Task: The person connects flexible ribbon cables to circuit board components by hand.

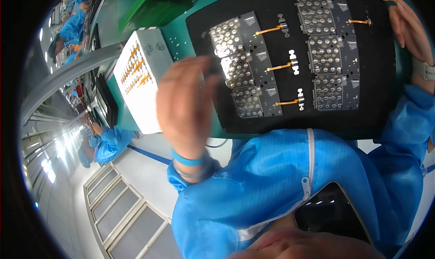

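My left hand (183,105), with a blue band at its wrist, is raised between a white box and the black mat (283,41). Motion smears its fingers, and a dark patch by the fingertips cannot be made out. My right hand (410,30) rests at the mat's far right edge with its fingers stretched out and nothing in them. Two columns of grey circuit boards with round clear domes lie on the mat: a left column (247,68) and a right column (333,55). An orange flex cable (278,67) runs from each left board to a small metal bracket (294,62). The top right board also carries an orange flex cable (358,21).
Several orange flex cables lie in rows on the white box (149,102) at the left. Small white bits (174,46) are scattered on the green table by a green bin (156,9). A grey rail (68,73) curves past at left; other people in blue work beyond.
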The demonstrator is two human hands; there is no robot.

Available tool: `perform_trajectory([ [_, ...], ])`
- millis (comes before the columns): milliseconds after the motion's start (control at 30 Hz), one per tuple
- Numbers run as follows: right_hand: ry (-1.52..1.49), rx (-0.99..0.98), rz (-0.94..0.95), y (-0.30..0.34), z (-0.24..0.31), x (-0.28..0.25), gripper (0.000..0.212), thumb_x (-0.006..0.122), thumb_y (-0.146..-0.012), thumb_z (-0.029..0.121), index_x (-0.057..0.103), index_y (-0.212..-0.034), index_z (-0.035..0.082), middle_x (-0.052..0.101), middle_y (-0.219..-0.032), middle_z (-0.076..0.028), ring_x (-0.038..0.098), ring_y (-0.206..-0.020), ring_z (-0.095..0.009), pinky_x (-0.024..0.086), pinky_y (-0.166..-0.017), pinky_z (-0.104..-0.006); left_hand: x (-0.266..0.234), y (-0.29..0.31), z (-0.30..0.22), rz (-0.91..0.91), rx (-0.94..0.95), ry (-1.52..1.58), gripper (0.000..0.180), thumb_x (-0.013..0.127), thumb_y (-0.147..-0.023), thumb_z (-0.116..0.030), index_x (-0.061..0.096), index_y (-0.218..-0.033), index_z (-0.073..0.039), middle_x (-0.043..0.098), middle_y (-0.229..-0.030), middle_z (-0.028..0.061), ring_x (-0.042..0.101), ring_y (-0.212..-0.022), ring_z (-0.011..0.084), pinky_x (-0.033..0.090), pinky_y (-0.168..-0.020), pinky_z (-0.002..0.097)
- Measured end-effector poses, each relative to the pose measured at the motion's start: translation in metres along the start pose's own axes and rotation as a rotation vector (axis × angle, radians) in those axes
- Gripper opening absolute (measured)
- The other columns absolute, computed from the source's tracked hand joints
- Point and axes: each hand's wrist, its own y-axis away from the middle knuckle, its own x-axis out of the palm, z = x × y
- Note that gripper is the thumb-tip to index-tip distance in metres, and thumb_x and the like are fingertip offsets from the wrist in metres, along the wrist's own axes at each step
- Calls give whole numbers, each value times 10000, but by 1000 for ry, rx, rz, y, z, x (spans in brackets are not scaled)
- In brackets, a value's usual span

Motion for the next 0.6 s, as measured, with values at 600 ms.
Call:
perform_trajectory([
  [600, 12, -104, 58, 2, -1, -27, 448, 545, -959, 322, 550, -1213, -47, 639, -748, -128, 588, -622, -198, 470, -553, -273, -47, 33, 137, 96, 49, -471, 129, 664, -852, -90, 692, -975, -65, 681, -948, 87, 638, -878, 270, 505, -778, 366],
])
